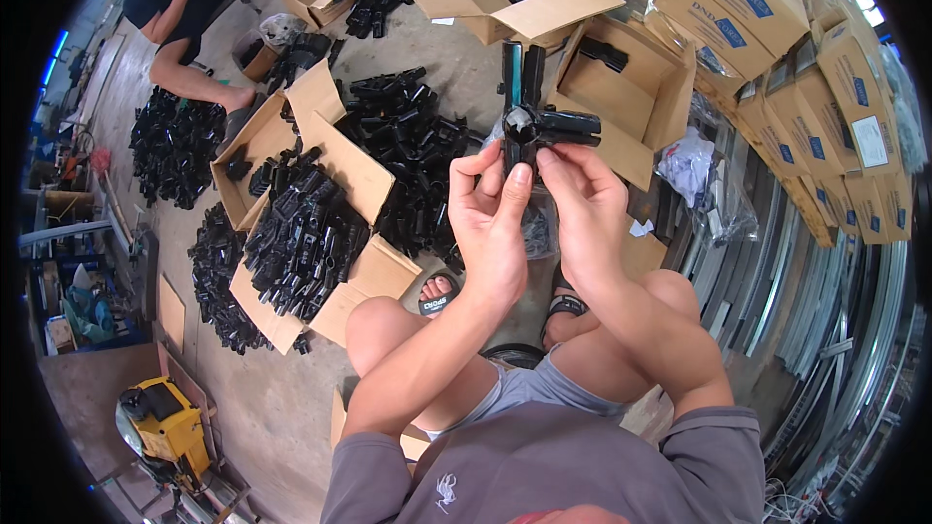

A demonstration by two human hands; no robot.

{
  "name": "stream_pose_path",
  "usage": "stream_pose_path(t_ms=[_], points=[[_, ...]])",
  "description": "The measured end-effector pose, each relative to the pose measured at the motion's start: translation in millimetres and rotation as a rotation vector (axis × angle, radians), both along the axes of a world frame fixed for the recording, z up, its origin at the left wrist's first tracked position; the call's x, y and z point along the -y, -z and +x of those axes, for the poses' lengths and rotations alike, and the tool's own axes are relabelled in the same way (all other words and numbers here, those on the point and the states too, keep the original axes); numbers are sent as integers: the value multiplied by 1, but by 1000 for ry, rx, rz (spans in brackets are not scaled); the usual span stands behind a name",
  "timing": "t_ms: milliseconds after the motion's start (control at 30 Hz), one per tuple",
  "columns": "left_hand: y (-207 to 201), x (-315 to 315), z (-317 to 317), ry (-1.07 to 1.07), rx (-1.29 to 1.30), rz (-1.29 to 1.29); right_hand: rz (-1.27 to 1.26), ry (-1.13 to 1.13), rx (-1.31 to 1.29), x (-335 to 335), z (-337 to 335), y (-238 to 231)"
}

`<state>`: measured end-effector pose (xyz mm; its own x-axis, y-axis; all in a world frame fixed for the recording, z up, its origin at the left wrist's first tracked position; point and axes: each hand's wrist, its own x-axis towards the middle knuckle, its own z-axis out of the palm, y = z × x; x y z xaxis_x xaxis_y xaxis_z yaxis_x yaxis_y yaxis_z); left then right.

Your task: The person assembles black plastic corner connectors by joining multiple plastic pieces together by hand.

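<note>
A black fitting (pixel 532 124) is held up to the right of the filled carton (pixel 354 170); similar pieces (pixel 296 243) are heaped in that carton and in a loose pile (pixel 403 126) just right of it — how many are finished cannot be told. The fitting's lower end is pinched by left hand (pixel 487 202) and right hand (pixel 588 202), forearms angled forward, wrists near each other.

The black fitting (pixel 524 120) looks glossy, the boxes (pixel 351 171) matt cardboard, the long bars (pixel 782 301) shiny metal.

Our hands (pixel 492 206) partly hide the black fitting (pixel 529 97)'s lower end; the top edge crops a co-worker (pixel 155 0)'s head.
</note>
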<state>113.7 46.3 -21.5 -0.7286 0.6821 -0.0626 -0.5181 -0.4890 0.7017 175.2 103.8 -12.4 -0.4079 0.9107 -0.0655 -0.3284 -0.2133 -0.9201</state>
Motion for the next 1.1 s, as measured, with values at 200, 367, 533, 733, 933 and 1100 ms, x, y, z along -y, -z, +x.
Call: stream_pose_path(t_ms=[200, 367, 533, 733, 933, 1100], points=[[4, 4, -3, -11, -8, -8, 33, 7, 3, 6, -6, -1], [5, 7, -5, 4, -18, -10, -32, 14, 19, 6, -7, 2], [7, 3, -3, -29, -138, -177, 51, 18, 31, 3, -4, -4], [3, 4, -2, -31, -54, -71, 11, -47, 27, 2, -5, 9], [6, 1, 0, -16, -82, -72, 41, -21, 59, 3, -2, 8], [8, 5, -5, -41, -89, -67, 1, -2, 6, 8, -8, 11]])
